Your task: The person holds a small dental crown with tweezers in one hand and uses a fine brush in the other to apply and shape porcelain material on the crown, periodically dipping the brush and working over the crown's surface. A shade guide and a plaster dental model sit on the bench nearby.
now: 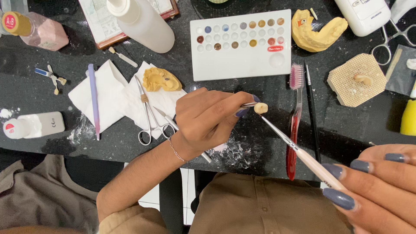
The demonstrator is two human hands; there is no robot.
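The left hand (pixel 208 117) pinches a thin metal tool whose far end carries a small cream tooth (pixel 261 108), held up over the dark worktop (pixel 26 82) just below the white palette (pixel 241 44). The tool's handle runs back under the palm toward the person's lap. The right hand (pixel 377 182), low in the corner, has its grip closed on a fine brush (pixel 299 151), fingers wrapped round the pale handle; the bristle tip touches the tooth or sits right at it.

The step in hand looks like painting the tooth's surface, with the palette's colour wells near for reloading. The next stroke seems to call for a steady left hand, a light touch from the tip, and a slight turn of the tool to bring a fresh face round.

Around them lie a red toothbrush (pixel 294 125) just beside the brush, scissors-like forceps (pixel 149 117) on white tissue (pixel 108 95), a yellow jaw cast (pixel 161 80) on that tissue, a larger cast (pixel 316 30) by the palette, and a honeycomb tray (pixel 356 80) at the right
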